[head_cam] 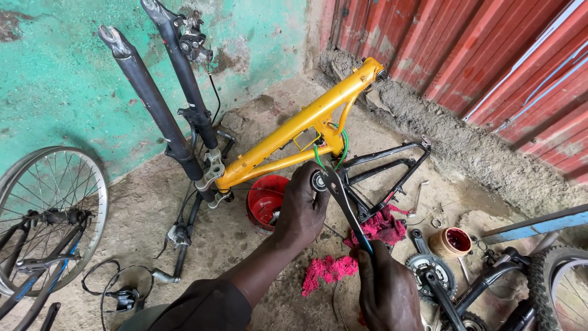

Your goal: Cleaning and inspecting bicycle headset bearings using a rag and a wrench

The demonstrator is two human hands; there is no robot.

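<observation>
Yellow bicycle frame lies upside down on the concrete floor, in the middle of the head view. The left hand grips the bottom bracket, fingers closed around it. The right hand is clamped on a long wrench set on that part. The step seems to be turning the bracket; next it likely needs steady leverage while the frame is held firm. A red bowl and pink rag lie near.
</observation>
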